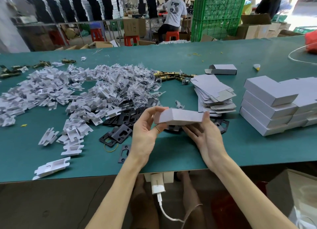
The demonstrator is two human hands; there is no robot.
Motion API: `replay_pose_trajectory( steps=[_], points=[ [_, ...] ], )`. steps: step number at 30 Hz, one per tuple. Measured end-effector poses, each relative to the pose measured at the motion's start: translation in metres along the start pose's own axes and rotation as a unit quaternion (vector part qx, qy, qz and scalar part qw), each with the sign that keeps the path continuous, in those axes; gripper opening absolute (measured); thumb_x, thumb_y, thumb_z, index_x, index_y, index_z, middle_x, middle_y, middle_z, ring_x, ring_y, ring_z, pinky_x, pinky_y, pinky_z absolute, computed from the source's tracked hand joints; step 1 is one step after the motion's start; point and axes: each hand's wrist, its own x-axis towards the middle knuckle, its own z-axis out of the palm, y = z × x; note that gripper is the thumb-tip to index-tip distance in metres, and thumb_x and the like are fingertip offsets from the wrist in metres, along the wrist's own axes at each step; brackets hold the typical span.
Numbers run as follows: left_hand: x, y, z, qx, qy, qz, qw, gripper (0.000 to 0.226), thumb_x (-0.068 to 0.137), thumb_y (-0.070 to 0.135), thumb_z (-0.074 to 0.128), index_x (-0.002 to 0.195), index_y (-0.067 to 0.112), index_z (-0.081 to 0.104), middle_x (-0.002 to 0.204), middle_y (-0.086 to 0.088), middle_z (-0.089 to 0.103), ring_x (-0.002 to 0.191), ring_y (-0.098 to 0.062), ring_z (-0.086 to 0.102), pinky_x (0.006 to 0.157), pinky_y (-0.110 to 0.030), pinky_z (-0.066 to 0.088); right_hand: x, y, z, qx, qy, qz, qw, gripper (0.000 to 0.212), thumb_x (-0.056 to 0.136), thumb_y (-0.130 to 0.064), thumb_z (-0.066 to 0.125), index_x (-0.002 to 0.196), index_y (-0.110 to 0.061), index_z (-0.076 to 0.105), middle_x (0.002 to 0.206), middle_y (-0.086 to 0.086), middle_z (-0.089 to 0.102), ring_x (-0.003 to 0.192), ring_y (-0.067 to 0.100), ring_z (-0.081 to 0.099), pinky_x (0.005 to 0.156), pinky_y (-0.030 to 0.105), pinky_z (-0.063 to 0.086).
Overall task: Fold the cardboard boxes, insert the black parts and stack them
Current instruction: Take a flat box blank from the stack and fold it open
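Observation:
A folded grey-white cardboard box [180,116] is held above the green table between both hands. My left hand [145,131] grips its left end, thumb on top and fingers curled under. My right hand [204,134] supports the right end from below, with its thumb up against the box's right side. Black metal plates [120,134] lie scattered on the table just under and left of the box. A pile of flat unfolded boxes [212,93] sits behind the hands. Stacked finished boxes [271,105] stand at the right.
A big heap of white plastic inserts [72,95] and small clear bags [137,84] covers the table's left and middle. Brass latch parts [171,75] lie beyond. One folded box [223,69] lies farther back. Yellow rubber bands [111,145] lie near the plates. People work in the background.

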Motion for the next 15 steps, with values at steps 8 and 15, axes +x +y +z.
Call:
replay_pose_trajectory(
  steps=[8, 15],
  points=[
    [0.012, -0.001, 0.0, -0.015, -0.046, -0.096, 0.994, 0.046, 0.096, -0.019, 0.046, 0.09, 0.018, 0.072, 0.127, -0.003, 0.07, 0.112, -0.022, 0.069, 0.077, -0.033, 0.061, 0.0, 0.0, 0.0, 0.006, -0.003, -0.02, 1.0, 0.042, 0.094, -0.014, 0.068, 0.133, -0.01, 0.055, 0.126, 0.008, 0.07, 0.115, 0.024, 0.068, 0.088, 0.039, 0.06],
    [0.011, -0.016, -0.001, -0.084, 0.057, -0.134, 0.986, 0.03, 0.102, 0.008, 0.06, 0.131, 0.015, 0.062, 0.126, -0.001, 0.072, 0.11, -0.017, 0.068, 0.078, -0.028, 0.061, -0.001, 0.005, 0.001, -0.052, 0.023, -0.021, 0.998, 0.025, 0.085, -0.017, 0.077, 0.106, -0.003, 0.07, 0.099, 0.006, 0.076, 0.1, 0.02, 0.071, 0.083, 0.039, 0.062]
  ],
)
